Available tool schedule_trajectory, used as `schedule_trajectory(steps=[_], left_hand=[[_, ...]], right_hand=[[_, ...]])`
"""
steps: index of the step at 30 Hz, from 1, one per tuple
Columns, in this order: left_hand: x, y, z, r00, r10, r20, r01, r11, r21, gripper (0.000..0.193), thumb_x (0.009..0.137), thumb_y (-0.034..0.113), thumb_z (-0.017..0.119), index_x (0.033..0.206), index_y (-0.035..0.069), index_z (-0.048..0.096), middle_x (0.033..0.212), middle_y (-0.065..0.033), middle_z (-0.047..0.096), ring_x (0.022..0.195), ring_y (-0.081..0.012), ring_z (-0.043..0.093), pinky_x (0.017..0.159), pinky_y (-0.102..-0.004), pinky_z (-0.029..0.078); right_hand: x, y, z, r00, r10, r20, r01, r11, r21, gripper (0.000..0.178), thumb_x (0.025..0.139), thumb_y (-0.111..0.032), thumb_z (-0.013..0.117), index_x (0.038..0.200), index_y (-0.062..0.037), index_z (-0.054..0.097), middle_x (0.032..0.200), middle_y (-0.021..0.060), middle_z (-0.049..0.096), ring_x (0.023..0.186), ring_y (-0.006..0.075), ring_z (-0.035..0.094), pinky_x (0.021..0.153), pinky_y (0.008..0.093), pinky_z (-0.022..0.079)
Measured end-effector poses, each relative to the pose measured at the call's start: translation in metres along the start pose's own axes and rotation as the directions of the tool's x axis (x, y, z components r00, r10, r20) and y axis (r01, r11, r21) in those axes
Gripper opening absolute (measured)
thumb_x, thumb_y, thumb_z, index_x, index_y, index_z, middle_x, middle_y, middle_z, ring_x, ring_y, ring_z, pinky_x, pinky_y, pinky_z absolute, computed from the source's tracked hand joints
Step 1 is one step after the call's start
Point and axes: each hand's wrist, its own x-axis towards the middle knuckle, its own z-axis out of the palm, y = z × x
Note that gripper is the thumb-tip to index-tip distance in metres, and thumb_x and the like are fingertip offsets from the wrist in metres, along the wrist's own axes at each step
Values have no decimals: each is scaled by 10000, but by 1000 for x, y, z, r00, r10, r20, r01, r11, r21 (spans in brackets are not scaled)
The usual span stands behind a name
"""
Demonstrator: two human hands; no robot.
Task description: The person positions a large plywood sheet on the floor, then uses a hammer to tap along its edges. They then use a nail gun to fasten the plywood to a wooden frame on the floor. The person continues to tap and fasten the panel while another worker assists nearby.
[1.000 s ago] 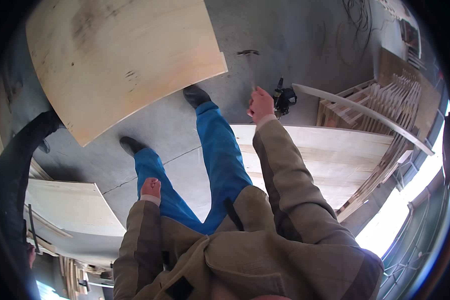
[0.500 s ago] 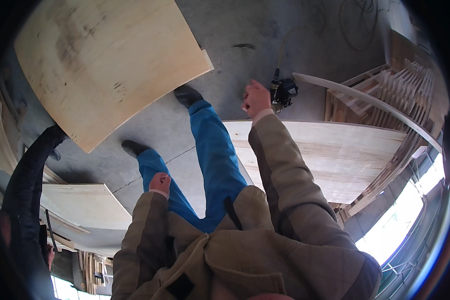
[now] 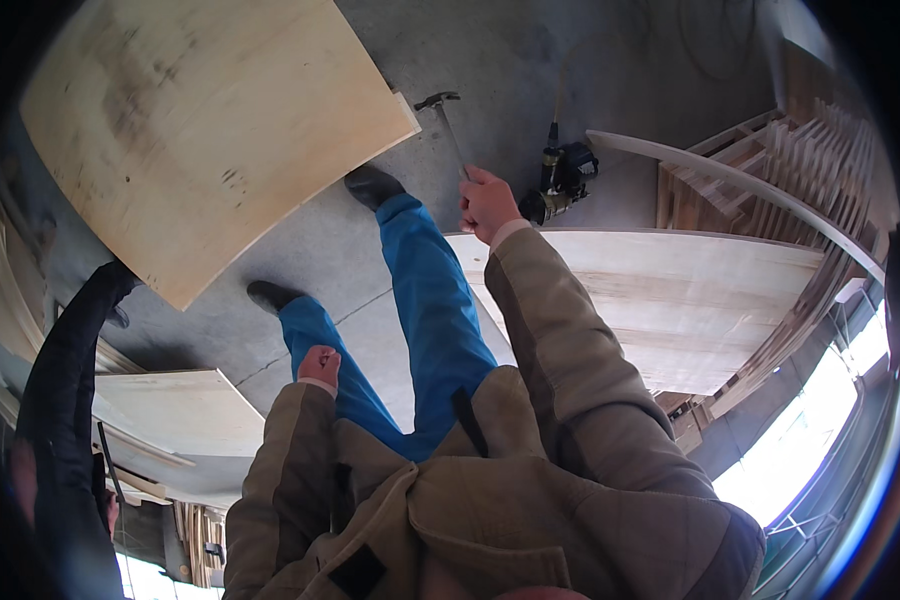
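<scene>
My right hand (image 3: 489,204) is wrapped round the handle of a claw hammer (image 3: 451,131). The hammer's dark head points away from me, beside the right corner of a large plywood sheet (image 3: 220,130), and looks apart from it. Closed and held low in front of my left thigh is my left hand (image 3: 319,366); whatever it may hold is hidden by the fingers. A coil nail gun (image 3: 560,180) with a hose lies on the floor, to the right of my right hand.
A pale wood panel stack (image 3: 660,300) stands to my right, with slatted wooden frames (image 3: 810,185) beyond. A long curved-looking board (image 3: 730,180) crosses there. At left, a person in dark clothes (image 3: 60,390) stands by another panel (image 3: 180,410). My shoes (image 3: 373,187) are near the plywood edge.
My right hand has moved slightly left and toward me. The hammer, smeared before, now shows clearly, its head further left near the plywood corner. My left hand has stayed put.
</scene>
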Motion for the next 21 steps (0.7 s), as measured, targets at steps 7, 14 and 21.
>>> schedule_trajectory(steps=[7,14,21], left_hand=[[-4,13,3,999,41,-4,-41,998,37,173,895,171,678,1003,43,636,806,-46,632,720,-129,588,674,-286,495],[-5,23,6,1000,8,16,-9,998,62,186,891,182,682,1005,42,637,819,-52,649,731,-131,599,683,-286,502],[-3,21,0,1000,6,-6,-6,998,64,192,870,182,698,998,45,656,807,-74,665,715,-158,627,685,-299,521]], right_hand=[[-4,-25,-35,964,-166,-206,204,962,179,507,949,-69,526,1450,-99,455,764,29,484,580,118,404,467,321,338],[-3,-6,-17,999,-41,1,41,999,25,528,930,-49,554,1446,-92,452,700,40,466,540,143,391,454,335,323],[4,-44,-58,948,-223,-228,280,926,255,533,948,-75,530,1466,-109,412,731,15,466,516,129,383,455,338,348]])
